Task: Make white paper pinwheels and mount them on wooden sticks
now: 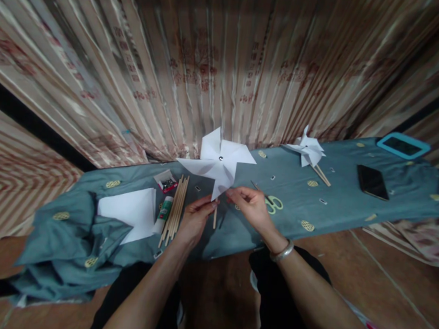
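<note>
Hands [196, 217] at a white paper pinwheel [227, 167] — glue stick [163, 214] left, green-handled scissors [273, 204] right.

My right hand [254, 207] and left hand [195, 218] are showing bare, as are both forearms [146, 289]. On my right wrist I am wearing a silver-coloured bangle [283, 250], its smooth, rounded band catching a pale highlight. Below, I am wearing black legwear [277, 309], its dark cloth covering both legs and showing little detail in the dim light.
</note>
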Demonstrator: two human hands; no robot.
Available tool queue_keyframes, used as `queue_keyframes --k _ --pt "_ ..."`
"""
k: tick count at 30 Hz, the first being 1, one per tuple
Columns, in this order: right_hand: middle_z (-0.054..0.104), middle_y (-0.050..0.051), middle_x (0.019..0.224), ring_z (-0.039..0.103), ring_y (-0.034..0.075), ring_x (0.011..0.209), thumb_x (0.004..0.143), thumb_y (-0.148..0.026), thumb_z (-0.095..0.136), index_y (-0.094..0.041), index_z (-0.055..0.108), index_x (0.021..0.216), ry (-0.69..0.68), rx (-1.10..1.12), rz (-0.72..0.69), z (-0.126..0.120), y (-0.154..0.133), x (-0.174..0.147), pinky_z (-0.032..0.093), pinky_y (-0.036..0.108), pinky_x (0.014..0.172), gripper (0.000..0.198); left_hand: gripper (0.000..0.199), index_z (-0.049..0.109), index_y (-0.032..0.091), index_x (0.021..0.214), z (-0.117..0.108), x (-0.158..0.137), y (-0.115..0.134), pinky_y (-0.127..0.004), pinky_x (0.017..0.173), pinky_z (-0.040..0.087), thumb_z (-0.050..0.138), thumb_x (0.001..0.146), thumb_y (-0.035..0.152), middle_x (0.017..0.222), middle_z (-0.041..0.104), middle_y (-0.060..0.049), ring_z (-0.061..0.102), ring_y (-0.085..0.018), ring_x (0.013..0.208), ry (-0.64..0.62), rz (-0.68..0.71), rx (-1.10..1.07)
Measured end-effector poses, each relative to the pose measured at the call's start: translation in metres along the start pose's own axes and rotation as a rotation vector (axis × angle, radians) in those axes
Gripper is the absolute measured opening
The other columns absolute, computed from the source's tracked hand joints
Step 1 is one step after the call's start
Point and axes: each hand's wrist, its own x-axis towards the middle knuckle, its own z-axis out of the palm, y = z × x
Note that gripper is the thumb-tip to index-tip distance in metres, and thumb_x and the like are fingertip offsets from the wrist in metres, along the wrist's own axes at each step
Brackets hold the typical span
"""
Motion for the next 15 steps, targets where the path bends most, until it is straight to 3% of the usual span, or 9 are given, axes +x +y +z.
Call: queue_keyframes --k 9,15 --pt "0.070 0.003 0.060 0.060 0.015 0.061 0.068 -0.061 0.073 -0.020 0.071 0.059 0.244 -0.003 -0.032 -0.041 -0.007 0.016 0.046 0.028 0.064 0.042 0.038 0.076 0.016 0.071 0.001 -0.001 0.000 -0.032 0.084 0.048 0.093 0.038 0.024 0.072 0.076 -0.005 0.068 -0.016 0.072 0.053 -0.036 -0.020" --pt "0.071 0.003 0.063 0.062 0.016 0.064 0.068 -0.061 0.074 -0.020 0.072 0.062 0.277 0.036 -0.015 -0.046 -0.006 0.017 0.048 0.030 0.069 0.041 0.040 0.077 0.016 0.075 0.001 -0.002 0.000 -0.033 0.087 0.048 0.093 0.039 0.026 0.074 0.076 -0.005 0.069 -0.016 0.075 0.030 -0.031 -0.016"
